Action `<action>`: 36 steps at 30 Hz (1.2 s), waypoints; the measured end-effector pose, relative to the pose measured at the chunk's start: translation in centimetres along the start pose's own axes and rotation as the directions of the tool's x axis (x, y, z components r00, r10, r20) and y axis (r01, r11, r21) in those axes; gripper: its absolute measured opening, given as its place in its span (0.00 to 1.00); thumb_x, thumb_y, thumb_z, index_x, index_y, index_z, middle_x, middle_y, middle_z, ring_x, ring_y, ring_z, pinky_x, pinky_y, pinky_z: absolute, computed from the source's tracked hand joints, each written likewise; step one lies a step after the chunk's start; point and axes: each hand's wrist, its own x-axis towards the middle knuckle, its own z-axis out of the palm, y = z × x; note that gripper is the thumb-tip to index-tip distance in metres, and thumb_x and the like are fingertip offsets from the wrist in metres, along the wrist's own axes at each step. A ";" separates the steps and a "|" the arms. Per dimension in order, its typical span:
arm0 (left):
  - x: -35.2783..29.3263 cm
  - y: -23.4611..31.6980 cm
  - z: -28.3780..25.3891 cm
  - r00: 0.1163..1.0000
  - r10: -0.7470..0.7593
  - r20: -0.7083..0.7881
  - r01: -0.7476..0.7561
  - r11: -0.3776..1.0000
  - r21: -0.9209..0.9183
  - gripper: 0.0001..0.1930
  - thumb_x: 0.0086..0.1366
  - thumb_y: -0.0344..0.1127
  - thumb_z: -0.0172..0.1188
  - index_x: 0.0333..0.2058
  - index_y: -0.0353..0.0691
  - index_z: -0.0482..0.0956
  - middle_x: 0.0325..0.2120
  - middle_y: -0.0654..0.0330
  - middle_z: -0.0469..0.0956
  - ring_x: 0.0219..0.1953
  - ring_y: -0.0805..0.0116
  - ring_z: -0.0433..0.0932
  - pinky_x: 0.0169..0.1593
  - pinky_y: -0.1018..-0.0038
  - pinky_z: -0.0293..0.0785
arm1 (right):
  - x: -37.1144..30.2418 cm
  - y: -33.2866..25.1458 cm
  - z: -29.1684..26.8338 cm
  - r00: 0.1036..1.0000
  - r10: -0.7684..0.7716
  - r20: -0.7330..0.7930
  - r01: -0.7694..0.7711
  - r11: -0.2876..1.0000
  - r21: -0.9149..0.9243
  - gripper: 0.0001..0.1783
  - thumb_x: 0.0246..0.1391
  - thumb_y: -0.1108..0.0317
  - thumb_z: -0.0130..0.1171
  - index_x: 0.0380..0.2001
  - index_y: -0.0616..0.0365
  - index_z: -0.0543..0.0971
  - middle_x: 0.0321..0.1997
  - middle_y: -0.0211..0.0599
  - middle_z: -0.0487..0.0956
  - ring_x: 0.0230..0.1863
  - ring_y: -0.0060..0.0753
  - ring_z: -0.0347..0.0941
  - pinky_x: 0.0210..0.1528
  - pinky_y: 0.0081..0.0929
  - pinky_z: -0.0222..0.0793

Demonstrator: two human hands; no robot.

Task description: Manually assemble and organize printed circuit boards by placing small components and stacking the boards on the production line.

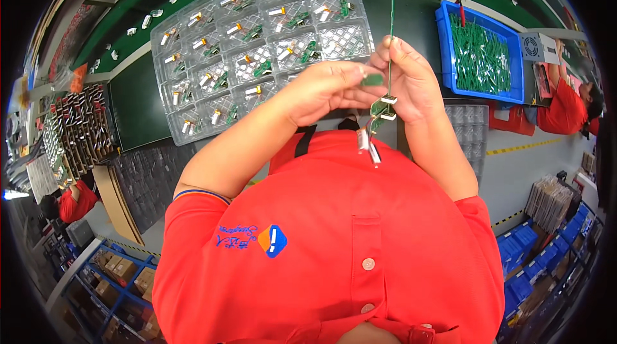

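My right hand (414, 77) pinches a long thin green circuit-board strip (392, 13) that stands on edge, its far end pointing away from me. Small green boards with white connectors (384, 107) are at the strip's near end, and silver-and-white parts (368, 145) dangle below them, partly blurred. Just left of it my left hand (331, 90) is closed, thumb against fingers, on a small green circuit board (373, 79), which is smeared by motion. Beyond the left hand lies a clear plastic tray (350, 7), most of its compartments holding a small green board wired to a white-and-orange part.
At the right on the dark bench stands a blue bin (442, 42) full of thin green strips (482, 55), with red-handled pliers (461, 13) at its rim. A grey box with a fan (540, 47) is beside it. Co-workers in red (565, 109) sit at the far right and far left.
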 end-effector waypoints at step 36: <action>-0.3 -1.4 1.0 0.983 0.060 -0.175 -0.008 0.958 0.287 0.20 0.63 0.45 0.47 0.42 0.31 0.71 0.30 0.57 0.75 0.29 0.72 0.74 0.31 0.79 0.69 | -0.7 0.0 -0.4 0.982 -0.122 -0.144 0.054 0.915 -0.401 0.09 0.51 0.66 0.54 0.33 0.60 0.72 0.25 0.26 0.70 0.30 0.20 0.64 0.38 0.19 0.60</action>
